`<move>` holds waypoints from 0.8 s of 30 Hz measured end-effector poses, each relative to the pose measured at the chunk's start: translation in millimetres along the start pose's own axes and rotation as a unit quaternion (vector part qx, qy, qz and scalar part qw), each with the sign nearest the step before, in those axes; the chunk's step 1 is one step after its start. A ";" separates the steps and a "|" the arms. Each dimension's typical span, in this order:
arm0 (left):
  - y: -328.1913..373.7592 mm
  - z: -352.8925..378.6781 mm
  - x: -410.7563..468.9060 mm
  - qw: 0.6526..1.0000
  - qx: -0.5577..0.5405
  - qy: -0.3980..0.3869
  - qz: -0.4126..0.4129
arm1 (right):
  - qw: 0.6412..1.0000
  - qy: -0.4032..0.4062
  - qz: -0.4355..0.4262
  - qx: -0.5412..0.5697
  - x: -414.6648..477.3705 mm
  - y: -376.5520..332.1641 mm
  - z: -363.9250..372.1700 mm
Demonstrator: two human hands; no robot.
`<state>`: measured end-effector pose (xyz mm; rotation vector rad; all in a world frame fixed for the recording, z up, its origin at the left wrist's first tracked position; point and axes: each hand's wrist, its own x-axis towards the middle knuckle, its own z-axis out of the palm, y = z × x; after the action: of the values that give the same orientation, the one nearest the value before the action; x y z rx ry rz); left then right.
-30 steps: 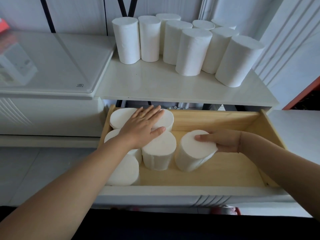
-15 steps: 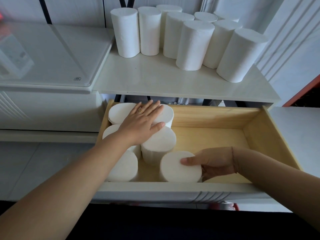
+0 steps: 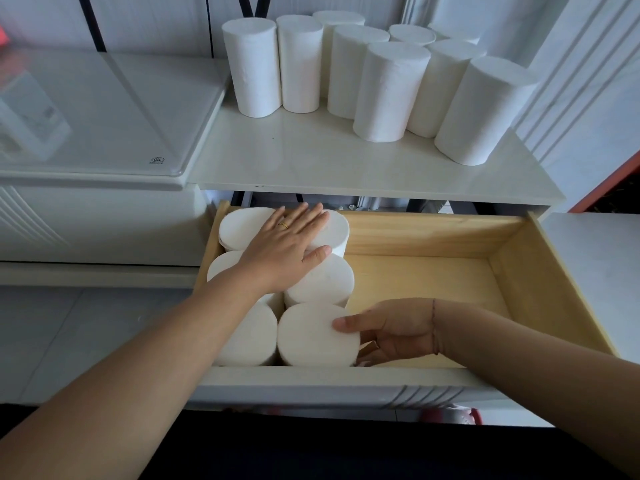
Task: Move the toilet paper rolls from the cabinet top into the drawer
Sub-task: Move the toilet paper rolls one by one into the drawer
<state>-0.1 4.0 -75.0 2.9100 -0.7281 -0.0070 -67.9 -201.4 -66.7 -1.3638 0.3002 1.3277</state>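
Presently, as I log it from my remote station:

**Stock stowed.** I count six white cylindrical toilet paper rolls [image 3: 322, 282]. They stand on end, two abreast in three rows, packed against the left wall of the pale wooden drawer [image 3: 433, 233], which is pulled open. The right half of the drawer floor shows bare wood.

**Stock waiting.** Eight or nine matching rolls [image 3: 391, 91] stand upright in a cluster at the back right of the glossy white cabinet top [image 3: 311, 161]. The rearmost are partly hidden, so I cannot fix the number.

**Left hand** [image 3: 287, 251]. It lies flat with the fingers straight and together, pressing down on the top faces of the back and middle rows. It grips nothing. A gold ring [image 3: 283, 224] is on one finger.

**Right hand** [image 3: 394, 332]. It holds the front-right roll [image 3: 315, 336], with the thumb on the edge of the top face and the fingers wrapped down its right side. That roll stands upright just behind the drawer front. It touches the roll to its left and the one behind it.

**Progress, as I judge it.**
- Under half of the stock has been transferred.
- The sixth roll looks seated and needs only to be let go.
- The whole cluster above has yet to come down.
- The open floor looks roomy enough for it, if the same rows carry on rightward.
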 end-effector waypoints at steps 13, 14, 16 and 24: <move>8.0 -4.9 3.4 1.000 0.001 -0.019 -0.024 | 0.997 0.024 -0.022 -0.068 -0.8 -3.7 4.1; 8.0 -7.1 6.3 0.999 -0.007 -0.030 -0.028 | 0.991 0.055 -0.030 -0.118 -2.8 -7.3 2.9; 8.0 -12.8 15.6 0.997 -0.029 -0.062 -0.035 | 0.948 0.134 -0.061 -0.283 -11.7 -22.0 -0.7; 19.4 5.1 23.4 1.000 -0.018 0.005 -0.019 | 0.757 0.473 -0.390 -0.226 -37.7 -116.4 -58.0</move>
<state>11.3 -24.6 -76.7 2.8865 -0.6637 -0.0092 41.9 -230.2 7.1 -2.1811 0.0311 -0.0989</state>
